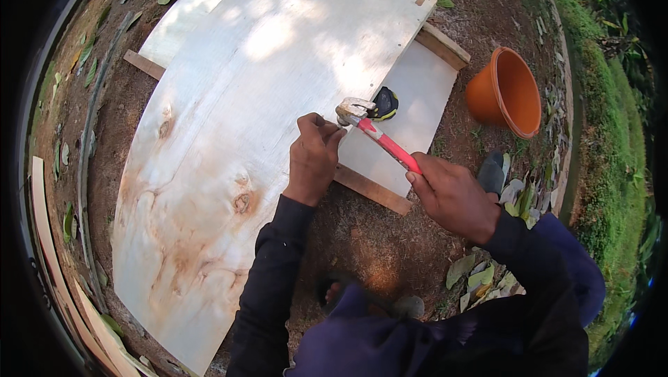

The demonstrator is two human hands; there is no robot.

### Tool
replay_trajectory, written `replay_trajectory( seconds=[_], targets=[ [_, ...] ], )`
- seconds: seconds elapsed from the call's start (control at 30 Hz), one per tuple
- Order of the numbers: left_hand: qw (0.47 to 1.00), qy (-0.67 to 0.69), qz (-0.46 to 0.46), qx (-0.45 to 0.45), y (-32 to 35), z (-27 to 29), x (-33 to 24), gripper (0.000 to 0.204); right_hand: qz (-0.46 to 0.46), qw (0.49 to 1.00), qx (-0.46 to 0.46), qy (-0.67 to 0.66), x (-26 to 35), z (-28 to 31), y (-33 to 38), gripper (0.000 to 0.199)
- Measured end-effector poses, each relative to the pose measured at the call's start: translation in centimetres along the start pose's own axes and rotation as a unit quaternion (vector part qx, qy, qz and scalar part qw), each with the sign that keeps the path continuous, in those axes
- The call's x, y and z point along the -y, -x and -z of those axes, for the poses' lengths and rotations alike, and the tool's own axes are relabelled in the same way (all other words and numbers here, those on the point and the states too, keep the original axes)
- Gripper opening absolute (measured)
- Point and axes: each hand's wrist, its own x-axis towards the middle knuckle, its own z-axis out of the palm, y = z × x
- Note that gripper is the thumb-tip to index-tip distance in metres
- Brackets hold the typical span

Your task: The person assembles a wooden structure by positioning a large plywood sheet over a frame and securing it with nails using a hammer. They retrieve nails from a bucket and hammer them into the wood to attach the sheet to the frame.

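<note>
Hammer (387, 144) in right hand (456, 196), head just beside left hand (313, 158)

Right fingers wrapped round the red handle. Left thumb and index drawn in narrow near the edge of the plywood sheet (223, 133); can't tell if something small is pinched there, or if the hammer head touches them. Sheet spreads left of and beyond the left fingers. Black-and-yellow object (385, 103) is ahead-right of the left fingertips, past the hammer head. Wooden batten (376, 192) shows between both hands. Orange bucket (481, 96) is ahead-right of the right fingers.
</note>
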Motion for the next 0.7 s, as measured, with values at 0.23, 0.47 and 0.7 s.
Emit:
replay_trajectory(
  seconds=[0.23, 0.47, 0.7],
  targets=[
    [0.998, 0.017, 0.05, 0.019, 0.8, 1.2, -0.4, 0.037, 0.017, 0.99, -0.127, -0.057, 2.5, 0.9, -0.3, 0.016],
    [0.998, 0.033, 0.041, 0.022, 0.7, 0.5, -0.5, 0.033, -0.01, 0.996, -0.065, -0.066, -0.3, -1.6, 0.6, 0.016],
    [1.0, 0.002, 0.01, 0.026, 0.5, 1.2, -0.7, 0.022, -0.013, 0.994, -0.079, -0.068, -0.8, -1.3, 0.8, 0.018]
  ],
)
